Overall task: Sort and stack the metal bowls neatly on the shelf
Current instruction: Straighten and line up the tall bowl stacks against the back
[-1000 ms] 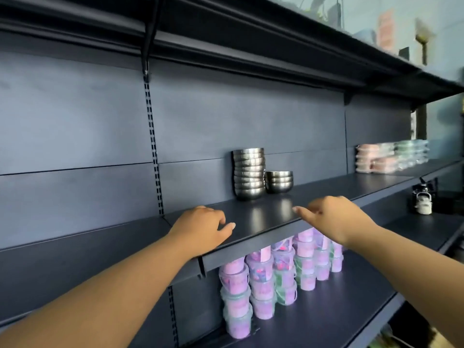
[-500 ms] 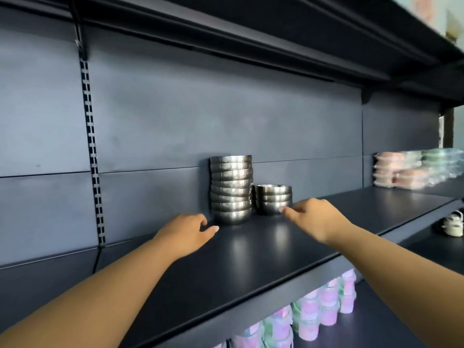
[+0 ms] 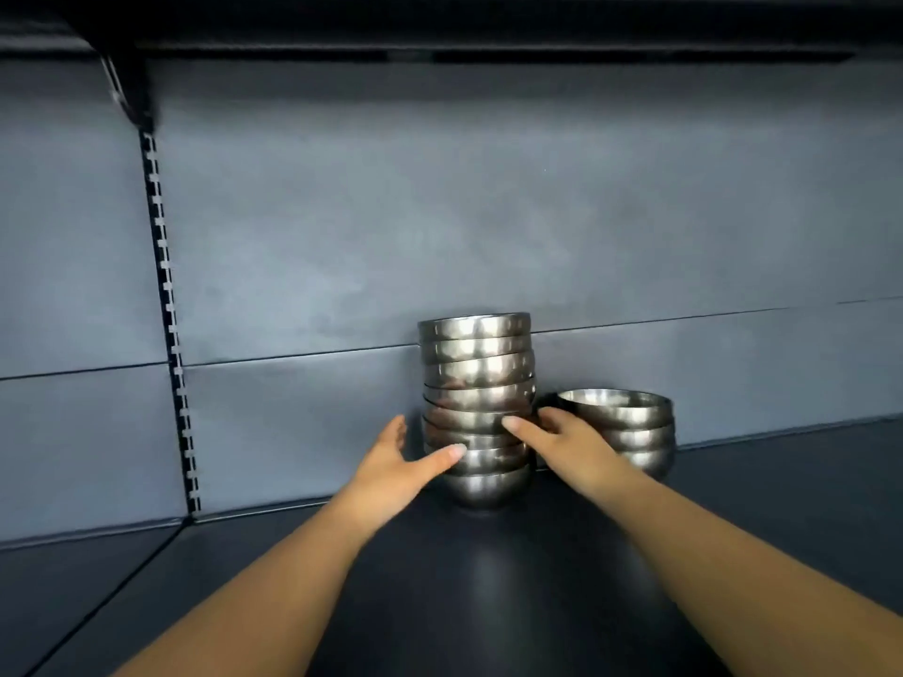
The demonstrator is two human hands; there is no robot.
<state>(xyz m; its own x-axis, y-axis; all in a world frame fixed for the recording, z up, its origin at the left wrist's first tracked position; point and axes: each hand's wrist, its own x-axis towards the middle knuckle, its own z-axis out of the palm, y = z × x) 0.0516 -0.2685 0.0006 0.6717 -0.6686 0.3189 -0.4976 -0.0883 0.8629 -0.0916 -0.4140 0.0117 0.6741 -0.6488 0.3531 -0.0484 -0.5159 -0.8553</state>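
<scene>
A tall stack of several metal bowls (image 3: 476, 368) stands at the back of the dark shelf (image 3: 488, 588), against the back panel. Its middle bowls sit slightly askew. To its right stands a short stack of three metal bowls (image 3: 635, 427). My left hand (image 3: 396, 461) reaches to the tall stack's left side, fingers straight, thumb tip touching a lower bowl. My right hand (image 3: 562, 442) comes in from the right, between the two stacks, with its thumb on the tall stack's front. Its other fingers are hidden behind the stack.
A slotted upright rail (image 3: 171, 334) runs down the back panel at the left. The underside of the shelf above (image 3: 440, 22) hangs dark overhead. A seam (image 3: 122, 579) joins two shelf boards at the lower left.
Both hands have moved forward from the shelf's front to the tall bowl stack and now flank it. The camera has come much closer to the bowls.
</scene>
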